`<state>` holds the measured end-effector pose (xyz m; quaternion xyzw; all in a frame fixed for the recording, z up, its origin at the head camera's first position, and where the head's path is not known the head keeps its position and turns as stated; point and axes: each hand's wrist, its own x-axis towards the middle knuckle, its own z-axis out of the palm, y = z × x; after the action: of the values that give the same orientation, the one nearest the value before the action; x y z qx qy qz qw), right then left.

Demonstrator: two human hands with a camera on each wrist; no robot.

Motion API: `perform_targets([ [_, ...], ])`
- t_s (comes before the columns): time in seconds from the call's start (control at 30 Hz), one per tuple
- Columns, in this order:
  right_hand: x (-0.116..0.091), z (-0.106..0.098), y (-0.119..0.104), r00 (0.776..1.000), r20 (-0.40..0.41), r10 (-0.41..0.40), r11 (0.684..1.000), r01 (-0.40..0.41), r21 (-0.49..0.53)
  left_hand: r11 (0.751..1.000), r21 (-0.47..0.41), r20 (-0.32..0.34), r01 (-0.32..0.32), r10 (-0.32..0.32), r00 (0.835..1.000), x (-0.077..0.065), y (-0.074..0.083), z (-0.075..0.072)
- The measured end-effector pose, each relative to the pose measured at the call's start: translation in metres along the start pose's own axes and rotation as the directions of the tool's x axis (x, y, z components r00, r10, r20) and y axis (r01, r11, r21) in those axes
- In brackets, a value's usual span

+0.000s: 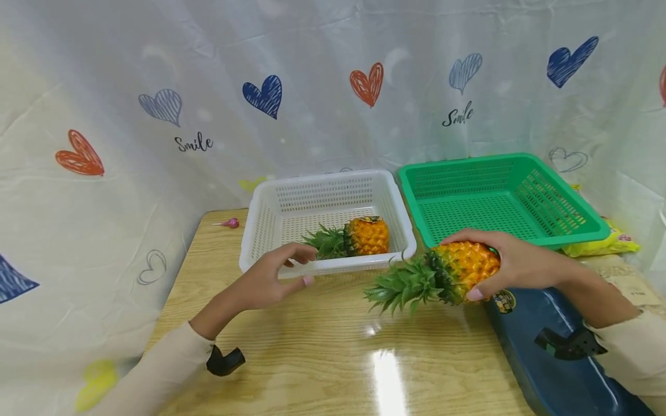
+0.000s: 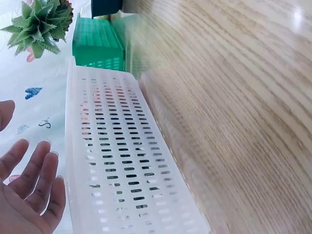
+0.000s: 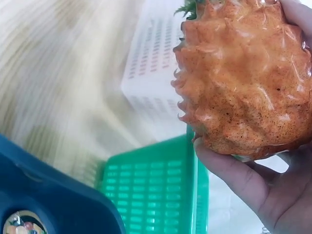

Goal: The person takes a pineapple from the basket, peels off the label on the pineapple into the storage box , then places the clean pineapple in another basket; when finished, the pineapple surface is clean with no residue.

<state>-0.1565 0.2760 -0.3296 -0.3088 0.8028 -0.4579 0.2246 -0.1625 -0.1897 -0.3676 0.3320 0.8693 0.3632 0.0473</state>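
My right hand (image 1: pixel 512 263) grips an orange pineapple (image 1: pixel 470 267) by its base, above the table, its green crown pointing left. In the right wrist view the pineapple (image 3: pixel 243 83) fills the upper right, with my thumb along its lower edge. A second pineapple (image 1: pixel 367 236) lies on its side in the white basket (image 1: pixel 325 267), crown to the left. My left hand (image 1: pixel 273 276) hovers by the white basket's front left rim, fingers relaxed and holding nothing. The left wrist view shows that hand (image 2: pixel 30 187) beside the basket's slotted wall (image 2: pixel 122 156).
A green basket (image 1: pixel 572 240) stands right of the white one. Nearer on the right is a dark blue tray (image 1: pixel 551 358). A yellow packet (image 1: pixel 603 245) lies behind it, next to the green basket. On the left of the wooden table (image 1: pixel 312 346) lies a lollipop (image 1: pixel 232 223).
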Motion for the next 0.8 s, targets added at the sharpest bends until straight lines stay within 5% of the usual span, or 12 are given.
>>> perform_targets([
  [0.3,-0.003,-0.012,0.004,0.998,-0.065,-0.014,0.997,0.009,-0.075,0.999,0.044,-0.046,0.002,0.000,0.999,0.004,-0.014,-0.002],
  [0.8,-0.003,-0.044,0.005,0.975,-0.215,0.062,0.981,-0.099,-0.166,0.991,0.093,0.033,0.091,-0.094,0.995,0.010,-0.023,-0.002],
])
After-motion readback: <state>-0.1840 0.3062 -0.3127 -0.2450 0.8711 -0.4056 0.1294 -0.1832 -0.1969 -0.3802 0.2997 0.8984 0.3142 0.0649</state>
